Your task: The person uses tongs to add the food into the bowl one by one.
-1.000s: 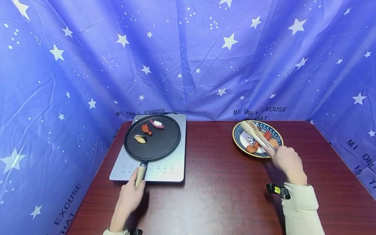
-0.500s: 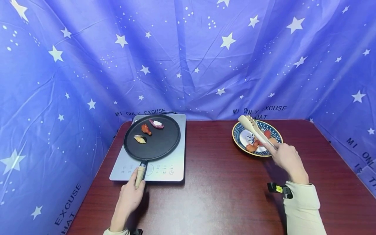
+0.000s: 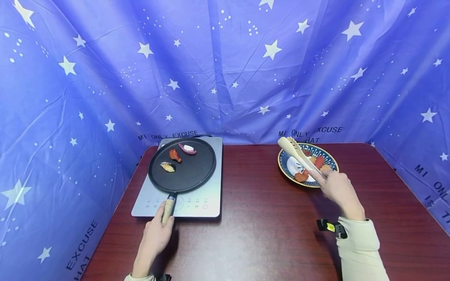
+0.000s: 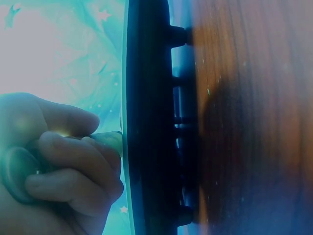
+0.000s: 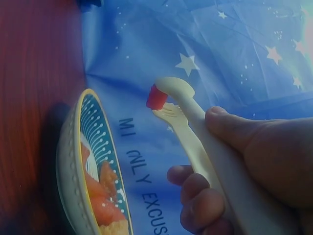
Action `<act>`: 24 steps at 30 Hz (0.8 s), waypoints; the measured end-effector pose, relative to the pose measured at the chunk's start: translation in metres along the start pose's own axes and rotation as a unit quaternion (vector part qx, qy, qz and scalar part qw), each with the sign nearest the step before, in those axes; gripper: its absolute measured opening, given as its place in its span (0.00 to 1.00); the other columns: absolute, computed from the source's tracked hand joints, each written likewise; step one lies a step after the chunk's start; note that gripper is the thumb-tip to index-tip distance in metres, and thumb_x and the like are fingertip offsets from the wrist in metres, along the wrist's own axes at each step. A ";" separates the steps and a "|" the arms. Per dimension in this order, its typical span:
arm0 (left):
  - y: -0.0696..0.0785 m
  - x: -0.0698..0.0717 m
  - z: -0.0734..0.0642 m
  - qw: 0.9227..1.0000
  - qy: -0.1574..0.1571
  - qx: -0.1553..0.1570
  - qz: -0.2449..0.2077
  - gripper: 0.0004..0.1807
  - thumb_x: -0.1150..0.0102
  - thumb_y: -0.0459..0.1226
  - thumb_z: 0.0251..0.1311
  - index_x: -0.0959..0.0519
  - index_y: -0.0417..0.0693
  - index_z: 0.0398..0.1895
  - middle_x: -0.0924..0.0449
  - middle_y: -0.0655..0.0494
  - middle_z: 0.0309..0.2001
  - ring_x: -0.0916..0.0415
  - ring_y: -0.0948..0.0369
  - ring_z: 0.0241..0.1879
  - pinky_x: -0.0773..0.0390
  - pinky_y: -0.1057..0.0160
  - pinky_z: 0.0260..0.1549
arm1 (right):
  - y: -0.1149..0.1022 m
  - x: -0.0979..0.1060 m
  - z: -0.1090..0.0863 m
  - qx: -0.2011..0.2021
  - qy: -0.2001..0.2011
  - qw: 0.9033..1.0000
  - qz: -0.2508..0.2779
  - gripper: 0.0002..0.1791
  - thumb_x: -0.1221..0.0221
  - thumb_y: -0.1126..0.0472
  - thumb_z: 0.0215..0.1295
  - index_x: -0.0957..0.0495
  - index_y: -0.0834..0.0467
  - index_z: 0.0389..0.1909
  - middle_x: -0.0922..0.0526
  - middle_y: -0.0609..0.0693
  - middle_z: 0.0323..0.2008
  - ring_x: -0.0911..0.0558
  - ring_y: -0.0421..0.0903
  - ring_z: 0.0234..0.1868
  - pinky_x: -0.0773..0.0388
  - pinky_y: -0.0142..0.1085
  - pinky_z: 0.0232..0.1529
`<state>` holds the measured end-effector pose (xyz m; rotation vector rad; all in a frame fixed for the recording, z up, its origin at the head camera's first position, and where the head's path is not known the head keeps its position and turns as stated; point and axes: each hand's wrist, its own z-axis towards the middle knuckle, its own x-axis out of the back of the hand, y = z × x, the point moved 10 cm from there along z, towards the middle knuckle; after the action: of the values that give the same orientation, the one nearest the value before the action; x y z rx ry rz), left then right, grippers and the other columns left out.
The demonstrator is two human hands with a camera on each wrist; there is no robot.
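Note:
My left hand grips the pale wooden handle of a flat black frying pan. On the pan lie a shell-like piece, a reddish-brown drumstick-like piece and a purple-and-white onion-like wedge. My right hand holds cream tongs, its thumb on one arm and fingers curled round the other. Between the tong tips is a small red piece, raised above the patterned dish; the head view hides it. Several orange and red food pieces sit in the dish.
Beneath the pan is a silver induction cooker on the dark red wooden table. A blue star-printed curtain hangs around the back and sides. Table surface lies between cooker and dish.
My right hand has lifted the tongs out of the dish, and their tips have moved up and left to the far rim. My left hand and the pan have stayed put.

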<state>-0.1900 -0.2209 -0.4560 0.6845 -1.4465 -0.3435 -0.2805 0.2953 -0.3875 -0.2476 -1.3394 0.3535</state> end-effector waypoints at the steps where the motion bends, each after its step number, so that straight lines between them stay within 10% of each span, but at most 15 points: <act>1: 0.000 0.000 0.000 1.000 0.000 0.001 -0.001 0.32 0.50 0.40 0.63 0.41 0.44 0.70 0.21 0.37 0.36 0.29 0.53 0.25 0.29 0.49 0.30 | -0.002 0.000 0.000 0.003 0.005 1.000 0.001 0.27 0.54 0.42 0.70 0.39 0.54 0.15 0.38 0.47 0.11 0.34 0.51 0.18 0.41 0.40 0.20; 24: -0.003 -0.001 0.001 1.000 0.006 -0.005 -0.003 0.32 0.49 0.40 0.63 0.41 0.44 0.70 0.22 0.34 0.41 0.26 0.50 0.30 0.29 0.45 0.34 | -0.068 -0.012 0.003 0.071 0.013 0.997 0.003 0.25 0.47 0.46 0.68 0.37 0.54 0.14 0.40 0.47 0.11 0.35 0.48 0.14 0.41 0.40 0.17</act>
<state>-0.1905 -0.2228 -0.4583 0.6818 -1.4303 -0.3494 -0.2781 0.2281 -0.3729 -0.1370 -1.2815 0.4483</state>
